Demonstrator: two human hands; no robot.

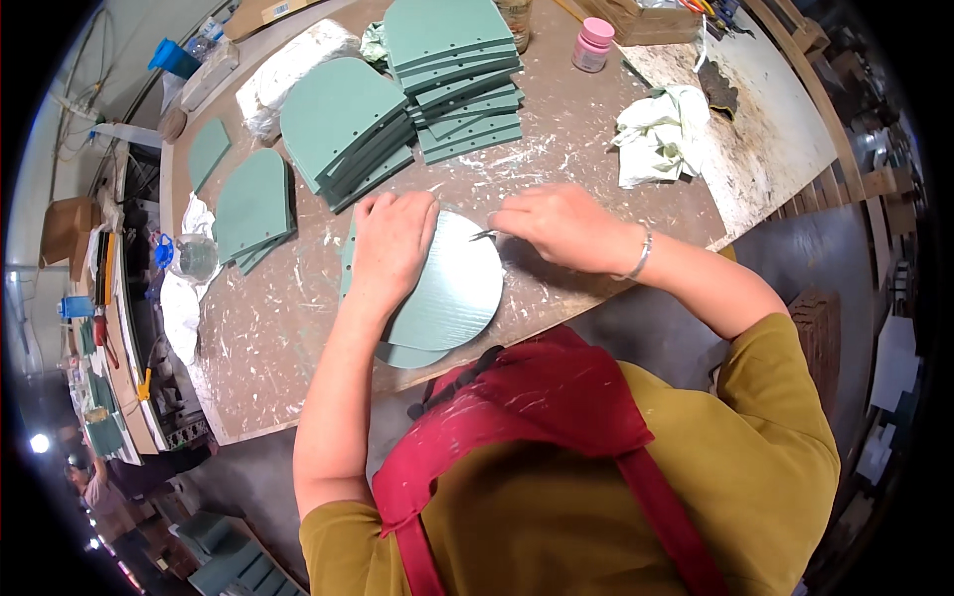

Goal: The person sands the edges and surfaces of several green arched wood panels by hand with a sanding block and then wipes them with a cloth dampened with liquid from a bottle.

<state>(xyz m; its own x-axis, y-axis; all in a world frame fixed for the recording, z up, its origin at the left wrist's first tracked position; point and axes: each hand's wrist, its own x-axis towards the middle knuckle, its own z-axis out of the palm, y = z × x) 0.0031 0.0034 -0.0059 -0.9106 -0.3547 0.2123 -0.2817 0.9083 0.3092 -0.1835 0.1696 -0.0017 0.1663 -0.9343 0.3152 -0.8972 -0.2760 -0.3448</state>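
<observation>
A pale green rounded panel (459,288) lies at the table's near edge, its surface shiny with light. Beneath it, a second green panel (412,356) shows along its lower left. My left hand (393,243) is closed over the panel's left side, fingers curled down at its far end; their tips are hidden. My right hand (561,226) pinches a small pointed metal tool (483,235), whose tip reaches over the panel's upper right edge. The tool's exact kind is hidden by the fingers.
Stacks of green panels with holed edges (343,124) (452,40) stand beyond my hands, with fewer panels (253,204) at left. A pink jar (592,45), a crumpled white cloth (664,134) and a clear bottle (194,258) with a blue cap are also on the table.
</observation>
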